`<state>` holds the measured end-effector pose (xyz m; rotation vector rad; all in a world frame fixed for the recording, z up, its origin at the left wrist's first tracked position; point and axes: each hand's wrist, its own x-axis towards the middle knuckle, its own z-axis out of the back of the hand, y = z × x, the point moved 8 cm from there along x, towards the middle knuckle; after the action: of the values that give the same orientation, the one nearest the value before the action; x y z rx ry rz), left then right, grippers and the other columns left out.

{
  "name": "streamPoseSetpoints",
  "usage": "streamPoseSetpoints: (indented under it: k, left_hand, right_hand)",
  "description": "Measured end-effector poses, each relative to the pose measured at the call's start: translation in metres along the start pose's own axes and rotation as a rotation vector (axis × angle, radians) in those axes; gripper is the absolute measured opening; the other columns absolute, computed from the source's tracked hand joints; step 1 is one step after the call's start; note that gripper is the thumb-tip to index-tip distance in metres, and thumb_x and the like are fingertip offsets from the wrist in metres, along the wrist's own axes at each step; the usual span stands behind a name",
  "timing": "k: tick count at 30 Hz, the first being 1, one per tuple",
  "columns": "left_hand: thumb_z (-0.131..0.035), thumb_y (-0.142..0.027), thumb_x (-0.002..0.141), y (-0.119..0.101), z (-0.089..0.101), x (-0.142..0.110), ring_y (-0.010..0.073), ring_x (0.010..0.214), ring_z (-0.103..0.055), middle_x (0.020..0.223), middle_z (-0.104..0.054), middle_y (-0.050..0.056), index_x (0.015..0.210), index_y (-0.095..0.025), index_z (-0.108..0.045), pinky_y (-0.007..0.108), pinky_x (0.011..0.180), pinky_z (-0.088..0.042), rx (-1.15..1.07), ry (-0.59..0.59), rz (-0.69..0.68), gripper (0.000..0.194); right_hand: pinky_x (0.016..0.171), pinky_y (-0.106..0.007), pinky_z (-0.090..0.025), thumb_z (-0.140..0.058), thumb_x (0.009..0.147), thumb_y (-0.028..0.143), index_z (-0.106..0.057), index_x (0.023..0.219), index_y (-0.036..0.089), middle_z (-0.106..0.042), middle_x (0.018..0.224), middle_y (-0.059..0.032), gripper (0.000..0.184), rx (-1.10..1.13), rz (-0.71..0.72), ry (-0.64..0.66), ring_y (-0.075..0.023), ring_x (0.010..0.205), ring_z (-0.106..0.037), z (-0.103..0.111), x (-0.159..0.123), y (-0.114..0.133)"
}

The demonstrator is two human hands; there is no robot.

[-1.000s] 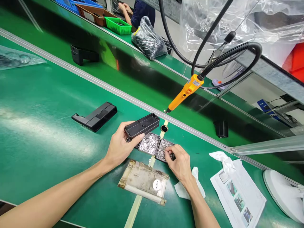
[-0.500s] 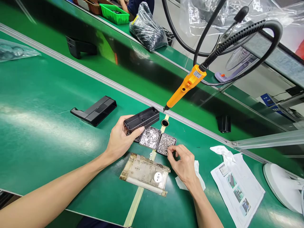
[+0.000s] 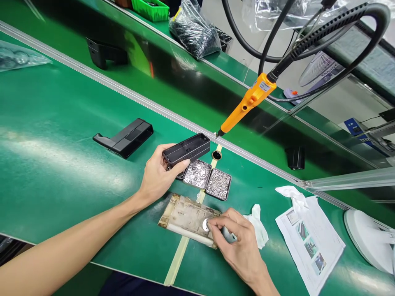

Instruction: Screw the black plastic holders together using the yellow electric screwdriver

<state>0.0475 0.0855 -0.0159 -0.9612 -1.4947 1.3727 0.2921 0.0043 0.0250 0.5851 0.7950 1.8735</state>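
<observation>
My left hand (image 3: 159, 174) grips a black rectangular plastic housing (image 3: 187, 149), held just above small black trays. My right hand (image 3: 236, 240) is low at the near side, its fingers pinched at a white disc (image 3: 205, 224) on a worn taped pad (image 3: 188, 219). What the fingertips hold is too small to make out. Beyond the pad lie the trays of small metal washers (image 3: 196, 174) and screws (image 3: 219, 183). An orange powered screwdriver (image 3: 245, 106) hangs on a black hose above the trays.
Another black housing (image 3: 126, 137) lies to the left on the green belt (image 3: 61, 123). A black ring (image 3: 216, 155) sits by the metal rail. White tissue (image 3: 256, 228), a printed sheet (image 3: 310, 242) and a white fan base (image 3: 370, 242) are on the right. A black bag of parts (image 3: 193, 31) lies beyond.
My right hand has left the screw tray and come back toward me, down onto the white disc on the taped pad. My left hand still holds the housing.
</observation>
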Motion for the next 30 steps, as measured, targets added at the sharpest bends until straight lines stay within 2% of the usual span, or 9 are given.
streamPoseSetpoints:
  k: [7,14,24,30]
  left_hand:
    - [-0.084,-0.035,0.080,-0.002,-0.001,0.000,0.0214,0.103,-0.070,0.114,-0.072,0.007,0.123,-0.019,-0.059,0.035,0.090,-0.058,-0.012,0.003,-0.009,0.052]
    - [-0.084,-0.036,0.079,-0.002,-0.001,0.000,0.0225,0.104,-0.070,0.115,-0.071,0.007,0.123,-0.019,-0.060,0.036,0.090,-0.057,0.006,0.005,-0.002,0.053]
    - [-0.084,-0.036,0.079,-0.002,-0.002,-0.001,0.0217,0.101,-0.070,0.113,-0.071,0.006,0.123,-0.020,-0.060,0.033,0.087,-0.057,-0.016,0.020,0.002,0.053]
    - [-0.082,-0.035,0.083,-0.002,-0.008,-0.004,0.0216,0.104,-0.070,0.119,-0.070,0.006,0.127,-0.022,-0.058,0.033,0.091,-0.058,0.014,0.104,-0.036,0.052]
  right_hand:
    - [0.073,-0.032,-0.051,-0.063,0.097,0.013,-0.075,0.108,0.025,-0.074,0.092,-0.0023,0.019,0.001,0.106,-0.031,-0.0169,0.082,-0.068,0.004,-0.003,0.002]
    - [0.073,-0.035,-0.046,-0.063,0.096,0.008,-0.071,0.110,0.023,-0.074,0.093,-0.0022,0.022,-0.106,0.225,-0.025,-0.0178,0.082,-0.067,-0.001,-0.007,0.009]
    - [0.073,-0.036,-0.043,-0.062,0.098,0.010,-0.069,0.113,0.024,-0.073,0.094,-0.0025,0.022,-0.178,0.259,0.024,-0.0185,0.083,-0.066,-0.003,-0.008,0.012]
    - [0.082,-0.036,-0.050,-0.061,0.098,0.009,-0.066,0.118,0.025,-0.073,0.097,-0.0023,0.025,-0.170,0.292,-0.042,-0.0174,0.084,-0.068,0.007,-0.005,0.010]
